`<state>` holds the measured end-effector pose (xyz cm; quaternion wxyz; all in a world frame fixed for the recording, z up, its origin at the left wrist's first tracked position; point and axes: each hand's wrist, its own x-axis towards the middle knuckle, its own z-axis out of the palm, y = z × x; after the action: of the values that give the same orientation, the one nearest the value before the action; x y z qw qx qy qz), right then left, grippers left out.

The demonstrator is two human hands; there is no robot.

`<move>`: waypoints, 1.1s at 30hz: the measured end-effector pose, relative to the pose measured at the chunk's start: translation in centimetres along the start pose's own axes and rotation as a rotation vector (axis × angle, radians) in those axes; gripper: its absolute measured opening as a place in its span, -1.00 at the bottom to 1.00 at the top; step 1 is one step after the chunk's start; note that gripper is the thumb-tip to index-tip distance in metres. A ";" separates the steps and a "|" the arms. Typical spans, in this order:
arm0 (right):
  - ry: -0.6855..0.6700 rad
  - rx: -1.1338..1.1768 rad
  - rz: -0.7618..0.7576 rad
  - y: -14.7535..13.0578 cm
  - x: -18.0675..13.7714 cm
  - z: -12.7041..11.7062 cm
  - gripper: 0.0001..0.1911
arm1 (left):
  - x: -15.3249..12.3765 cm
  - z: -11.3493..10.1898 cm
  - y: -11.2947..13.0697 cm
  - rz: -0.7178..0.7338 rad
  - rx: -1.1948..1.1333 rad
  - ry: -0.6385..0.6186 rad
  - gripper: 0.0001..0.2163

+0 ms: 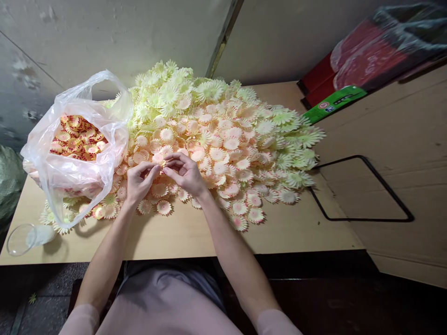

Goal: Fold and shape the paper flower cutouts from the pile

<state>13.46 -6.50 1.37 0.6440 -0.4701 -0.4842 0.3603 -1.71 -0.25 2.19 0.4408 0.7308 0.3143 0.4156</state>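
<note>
A big heap of pale yellow and pink fabric flower heads [223,130] covers the middle of a wooden table [195,237]. My left hand [139,182] and my right hand [184,173] meet over the heap's near edge, fingertips pinched together on a small flower piece [161,163] between them. To the left stands an open clear plastic bag [75,153] holding red and yellow flower pieces [77,138].
A clear plastic cup [26,238] lies on its side at the table's front left corner. A black wire frame [361,188] leans at the right against cardboard. Red packages and a green box [337,103] sit at the back right. A wall rises behind.
</note>
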 end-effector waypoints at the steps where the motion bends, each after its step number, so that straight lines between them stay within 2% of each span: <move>1: 0.004 -0.004 0.000 0.0 0.0 0.0 -0.68 | 0.0 0.0 0.0 0.004 0.009 0.000 -0.78; 18: 0.007 -0.015 -0.037 0.1 0.1 -0.1 -0.67 | 0.2 0.1 0.2 0.141 0.067 -0.037 -0.82; 22: 0.006 -0.020 -0.039 0.1 0.1 0.0 -0.68 | 0.1 0.1 0.2 0.118 0.074 -0.030 -0.83; 25: 0.017 -0.005 -0.034 0.0 0.1 0.0 -0.69 | 0.0 0.2 0.1 0.037 0.045 -0.025 -0.80; 29: 0.088 0.063 -0.012 0.0 0.2 -0.5 -0.70 | 0.4 0.2 -0.6 -0.103 -0.137 0.069 -0.77; 33: 0.229 0.190 -0.031 0.4 0.5 -1.5 -0.73 | 1.1 -0.4 -1.4 -0.143 -0.400 0.278 -0.75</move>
<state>15.09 -6.27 1.01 0.7420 -0.4375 -0.3786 0.3387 -1.65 1.39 1.43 0.5574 0.5408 0.3341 0.5340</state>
